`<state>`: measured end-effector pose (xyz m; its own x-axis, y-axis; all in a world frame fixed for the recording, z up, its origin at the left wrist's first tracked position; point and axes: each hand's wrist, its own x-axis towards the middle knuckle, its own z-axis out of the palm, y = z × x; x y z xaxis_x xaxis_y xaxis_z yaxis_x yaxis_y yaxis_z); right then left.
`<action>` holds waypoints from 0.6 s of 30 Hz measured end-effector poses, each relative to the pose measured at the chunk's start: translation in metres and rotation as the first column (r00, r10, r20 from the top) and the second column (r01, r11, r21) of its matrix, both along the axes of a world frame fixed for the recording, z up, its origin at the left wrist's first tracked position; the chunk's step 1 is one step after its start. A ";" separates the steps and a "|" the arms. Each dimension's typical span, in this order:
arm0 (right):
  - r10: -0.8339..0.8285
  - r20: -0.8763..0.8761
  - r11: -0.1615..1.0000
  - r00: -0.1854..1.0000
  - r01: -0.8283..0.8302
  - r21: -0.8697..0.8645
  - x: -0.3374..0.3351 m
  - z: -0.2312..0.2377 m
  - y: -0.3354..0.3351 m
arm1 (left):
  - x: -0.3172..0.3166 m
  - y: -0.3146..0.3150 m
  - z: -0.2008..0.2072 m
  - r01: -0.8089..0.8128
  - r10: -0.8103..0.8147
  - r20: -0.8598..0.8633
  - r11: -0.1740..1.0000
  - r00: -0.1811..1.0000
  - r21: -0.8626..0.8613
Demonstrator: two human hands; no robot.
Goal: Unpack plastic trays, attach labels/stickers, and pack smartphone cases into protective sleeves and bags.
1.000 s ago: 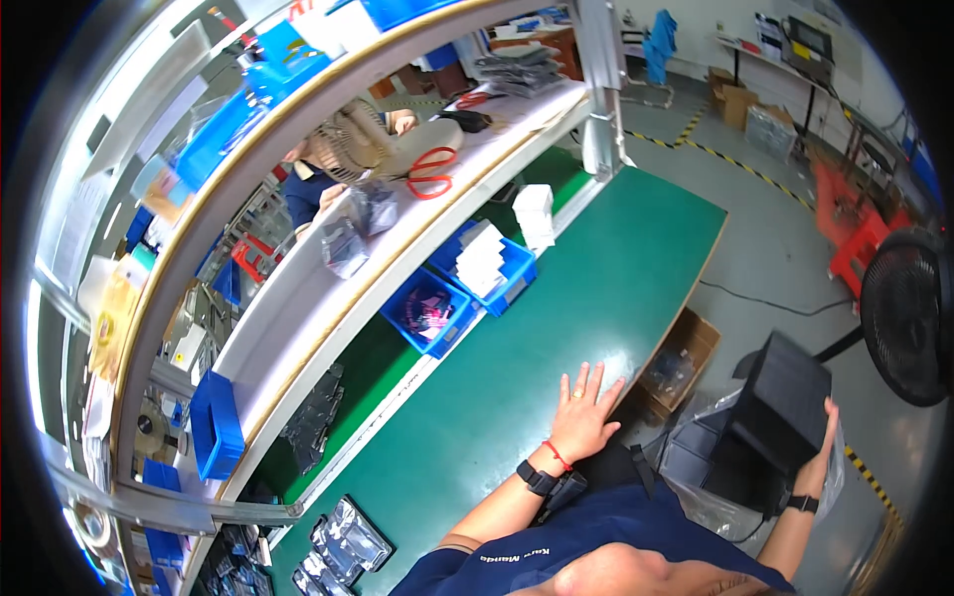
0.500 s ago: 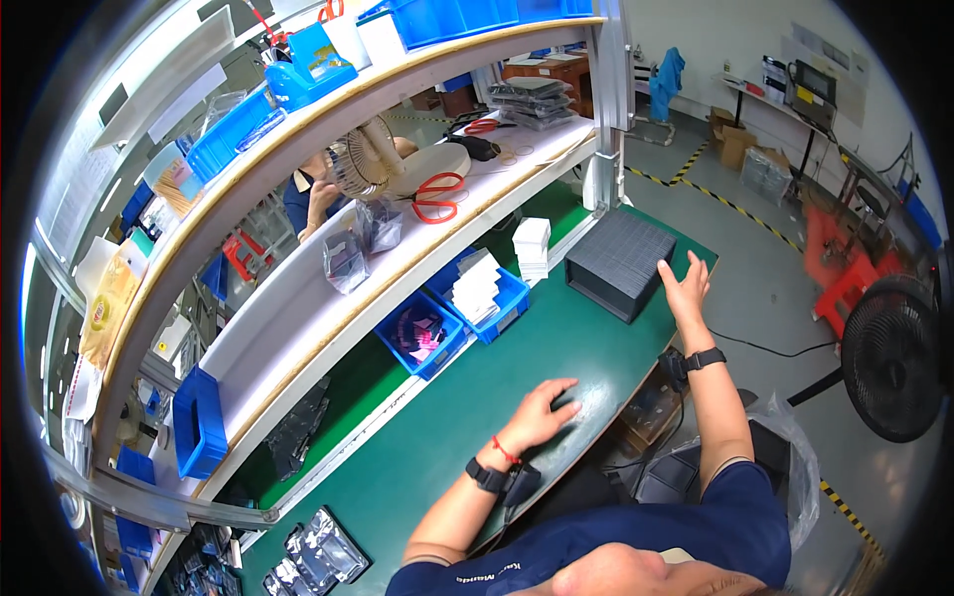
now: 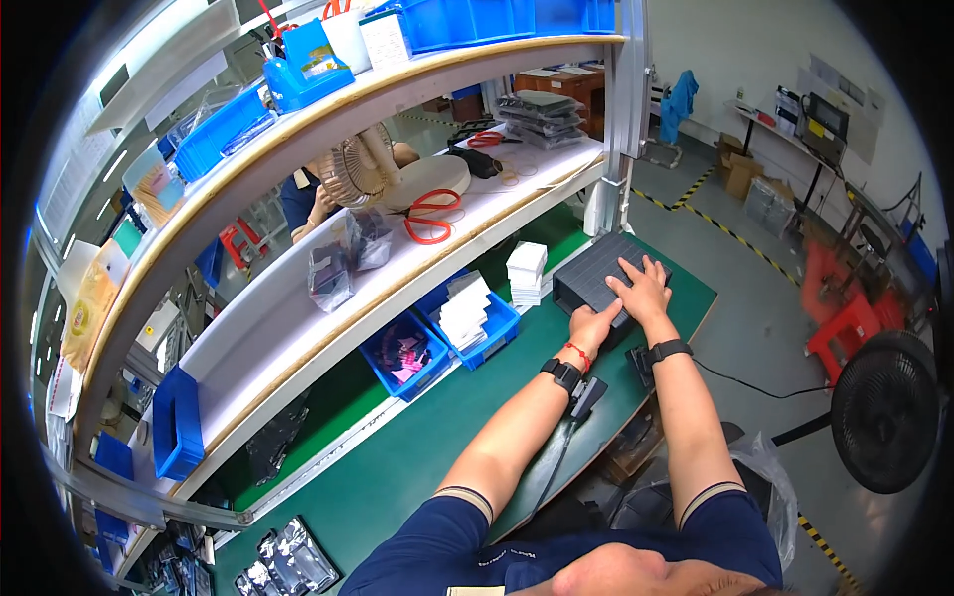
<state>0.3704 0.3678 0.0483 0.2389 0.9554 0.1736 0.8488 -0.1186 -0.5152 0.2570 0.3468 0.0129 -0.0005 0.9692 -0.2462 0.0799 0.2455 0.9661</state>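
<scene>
Head view, right of centre: the left hand [image 3: 593, 325] presses flat against the near side of a dark ridged tray stack [image 3: 604, 275] on the green bench [image 3: 397, 447]; the right hand [image 3: 644, 291] lies open on top, fingers spread, neither closed around it. It looks stiff, blocky and fairly light, likely to shed layers; best gripped at opposite sides, low; beyond it stand white cartons [image 3: 526, 272].

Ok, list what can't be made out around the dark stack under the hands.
- Dark tray stack, head view: near side hidden by the left hand, part of the top by the right hand.
- Both palms: face down, unseen.
- Blue bin contents: too small to identify.
- Person behind the shelf: mostly blocked by the shelf boards.
</scene>
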 end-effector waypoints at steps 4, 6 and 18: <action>-0.043 -0.023 0.998 0.999 0.044 0.035 0.001 0.003 0.010 | -0.010 0.004 0.009 -0.047 0.033 0.346 0.998 0.938 0.032; -0.023 -0.030 0.999 0.999 0.024 0.033 0.003 0.001 0.019 | -0.041 0.000 0.001 0.011 -0.018 0.233 0.999 0.972 0.031; 0.529 -0.154 0.747 0.835 -0.372 0.551 -0.088 0.013 -0.064 | -0.216 -0.228 0.045 0.035 -0.056 0.137 0.988 0.989 0.152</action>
<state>0.2825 0.3037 0.0611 -0.0851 0.7704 0.6318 0.5432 0.5675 -0.6188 0.0409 0.1187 0.0576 0.0691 0.9932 -0.0941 -0.0513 0.0977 0.9939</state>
